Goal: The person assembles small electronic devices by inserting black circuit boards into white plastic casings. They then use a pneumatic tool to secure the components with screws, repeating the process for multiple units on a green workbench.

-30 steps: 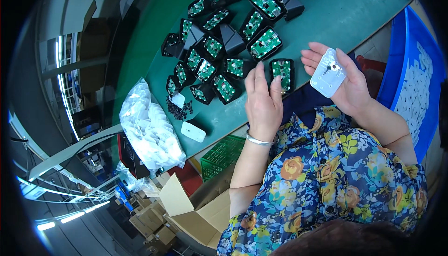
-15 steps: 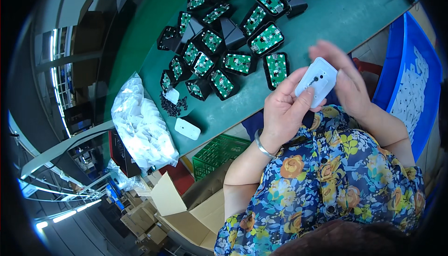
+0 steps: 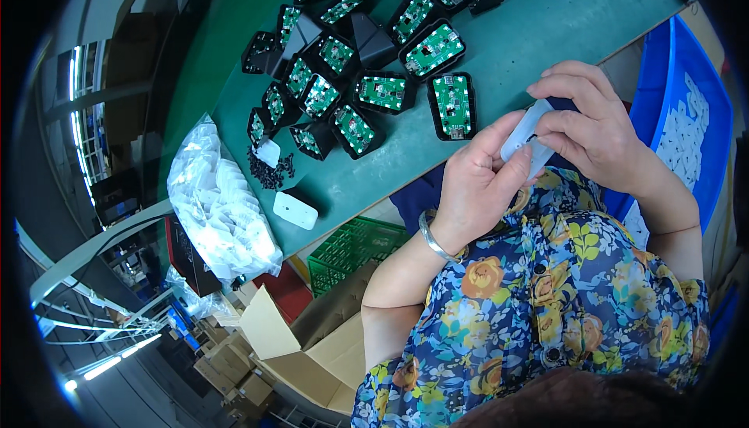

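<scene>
- We've got our left grip (image 3: pixel 477 186) clenched on a tilted white cover (image 3: pixel 523 131), thumb pressed to its face!
- Our right grip (image 3: pixel 597 127) comes in from the other side, curled fingers touching that cover; whether they're pinching it, we cannot tell.
- Just beyond the left grip we find a black-cased green board (image 3: pixel 452 106), face up on the green worktop (image 3: pixel 562 22).
- Out right of the right grip, we have a blue bin (image 3: pixel 659 61) holding white pieces (image 3: pixel 683 139).
- Left of the left grip, more black-cased boards (image 3: pixel 382 91) crowd together, and a second cover (image 3: pixel 296 211) lies flat.
- Farther left, we spot small black parts (image 3: pixel 269 170) heaped up, then a clear bag (image 3: pixel 222 209).
</scene>
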A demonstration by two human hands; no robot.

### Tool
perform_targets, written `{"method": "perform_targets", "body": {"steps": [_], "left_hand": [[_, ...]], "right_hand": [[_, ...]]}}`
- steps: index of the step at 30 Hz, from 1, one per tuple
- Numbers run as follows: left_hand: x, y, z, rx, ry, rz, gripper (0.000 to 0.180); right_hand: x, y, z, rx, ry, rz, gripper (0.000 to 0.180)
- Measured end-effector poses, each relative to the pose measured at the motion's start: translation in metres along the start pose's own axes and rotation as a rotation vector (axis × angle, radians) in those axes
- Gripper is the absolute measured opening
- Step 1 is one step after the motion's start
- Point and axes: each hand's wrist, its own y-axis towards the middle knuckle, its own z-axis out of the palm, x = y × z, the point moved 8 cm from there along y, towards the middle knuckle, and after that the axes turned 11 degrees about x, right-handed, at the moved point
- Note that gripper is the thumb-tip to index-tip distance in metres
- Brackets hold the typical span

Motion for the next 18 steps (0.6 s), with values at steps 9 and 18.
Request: {"method": "perform_targets", "body": {"steps": [9,18], "left_hand": [[0.004,0.002,0.002,0.048,-0.217,-0.060,0.037],[0.009,0.002,0.001,0.022,-0.218,-0.059,0.035]], "right_hand": [[-0.010,-0.003,-0.002,0.037,0.084,-0.025,0.019],[-0.006,-0.001,-0.003,0.092,0.010,-0.100,0.018]]}}
